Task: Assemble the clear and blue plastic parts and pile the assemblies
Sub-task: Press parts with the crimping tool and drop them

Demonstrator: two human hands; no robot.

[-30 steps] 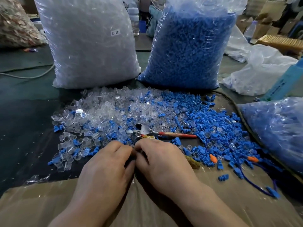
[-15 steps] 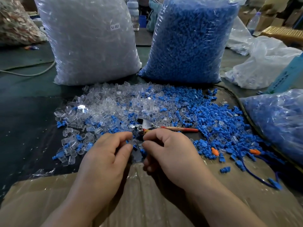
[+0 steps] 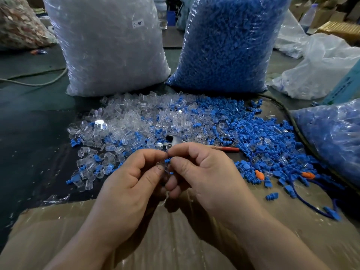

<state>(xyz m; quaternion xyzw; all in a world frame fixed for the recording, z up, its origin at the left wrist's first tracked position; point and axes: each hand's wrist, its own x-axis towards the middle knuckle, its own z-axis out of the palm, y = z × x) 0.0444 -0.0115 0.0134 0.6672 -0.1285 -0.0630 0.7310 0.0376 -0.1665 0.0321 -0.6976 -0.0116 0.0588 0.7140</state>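
Midair, left hand [image 3: 128, 184], right hand [image 3: 204, 172] pinching parts [image 3: 167, 161], cardboard [image 3: 175, 242] beneath

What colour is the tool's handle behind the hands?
The handle is red, clearest in the head view.

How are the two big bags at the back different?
The left bag is packed with clear parts and looks whitish; the right bag is packed with blue parts. The left bag has a small white label reading SJ 017; the right bag shows no label. Both are see-through plastic sacks, stuffed full, standing upright behind the loose parts.
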